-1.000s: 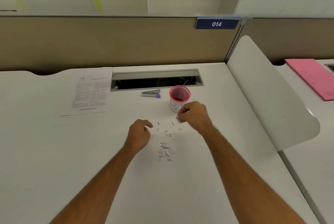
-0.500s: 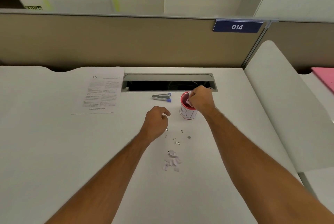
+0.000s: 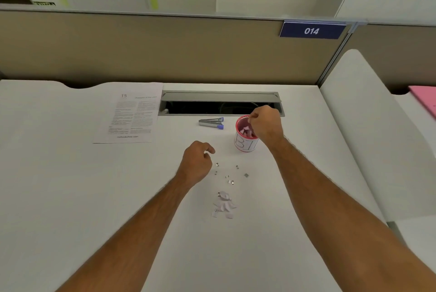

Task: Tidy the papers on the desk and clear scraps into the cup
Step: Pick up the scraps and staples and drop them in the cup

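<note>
Two bare arms and hands, nothing worn on either.

The left hand (image 3: 197,162) and right hand (image 3: 265,124) carry no rings, gloves or watch. Both forearms run in from about 6 o'clock, unsleeved all the way to the picture's edge, with fine hair showing along them and bare wrists.

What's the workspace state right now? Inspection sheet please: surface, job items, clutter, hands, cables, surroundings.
Surface: white desk, open cable tray slot at the back.
Job's things: red-rimmed cup with paper bits inside; printed sheet lying flat, back left; torn paper scraps and small staples loose on the desk.
Clutter: staple remover left of the cup.
Hands: right hand over the cup, fingers curled; left hand loosely curled near the staples.
Cables: faint loops inside the slot, unclear.
Surroundings: tan partition, sign 014, pink paper on the next desk.
</note>
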A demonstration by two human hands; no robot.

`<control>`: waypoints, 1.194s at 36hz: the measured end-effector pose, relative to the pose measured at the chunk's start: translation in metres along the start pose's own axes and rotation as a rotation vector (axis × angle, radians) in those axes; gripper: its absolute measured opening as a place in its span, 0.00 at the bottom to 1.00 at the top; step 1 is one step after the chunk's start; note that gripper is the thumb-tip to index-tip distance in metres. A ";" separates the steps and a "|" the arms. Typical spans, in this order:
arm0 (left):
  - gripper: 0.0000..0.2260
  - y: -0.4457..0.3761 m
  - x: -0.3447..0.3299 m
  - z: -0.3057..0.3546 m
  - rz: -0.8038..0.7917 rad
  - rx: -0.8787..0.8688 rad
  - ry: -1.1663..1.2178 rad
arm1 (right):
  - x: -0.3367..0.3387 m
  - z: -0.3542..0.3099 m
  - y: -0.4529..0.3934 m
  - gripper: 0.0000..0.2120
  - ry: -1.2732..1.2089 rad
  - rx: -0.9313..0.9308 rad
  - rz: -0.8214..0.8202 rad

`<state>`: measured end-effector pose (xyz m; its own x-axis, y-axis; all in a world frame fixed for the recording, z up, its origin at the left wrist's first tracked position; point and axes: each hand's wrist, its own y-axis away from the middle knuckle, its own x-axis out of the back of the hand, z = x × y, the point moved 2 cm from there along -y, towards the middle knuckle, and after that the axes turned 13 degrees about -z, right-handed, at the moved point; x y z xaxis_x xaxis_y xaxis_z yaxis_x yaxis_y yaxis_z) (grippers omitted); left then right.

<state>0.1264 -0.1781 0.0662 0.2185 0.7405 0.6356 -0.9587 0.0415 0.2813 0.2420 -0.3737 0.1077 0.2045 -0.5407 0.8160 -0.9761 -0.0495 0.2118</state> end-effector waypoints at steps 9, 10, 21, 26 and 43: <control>0.14 0.013 -0.004 -0.011 -0.039 0.046 -0.005 | -0.005 -0.001 0.023 0.09 -0.006 0.103 0.077; 0.14 0.015 -0.006 -0.014 -0.058 0.059 -0.012 | -0.009 -0.002 0.028 0.10 0.001 0.135 0.073; 0.13 0.052 -0.042 -0.026 -0.286 0.220 -0.123 | -0.071 0.013 0.103 0.15 0.054 0.324 -0.318; 0.10 0.064 -0.056 -0.025 -0.248 0.269 -0.179 | -0.106 0.032 0.126 0.19 0.202 0.304 -0.561; 0.13 0.080 -0.072 -0.020 -0.192 0.250 0.097 | -0.108 0.057 0.155 0.18 0.118 0.211 -0.468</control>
<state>0.0306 -0.2149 0.0287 0.3611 0.7961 0.4856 -0.8248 0.0297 0.5646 0.0640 -0.3703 0.0218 0.6173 -0.3222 0.7177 -0.7694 -0.4377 0.4653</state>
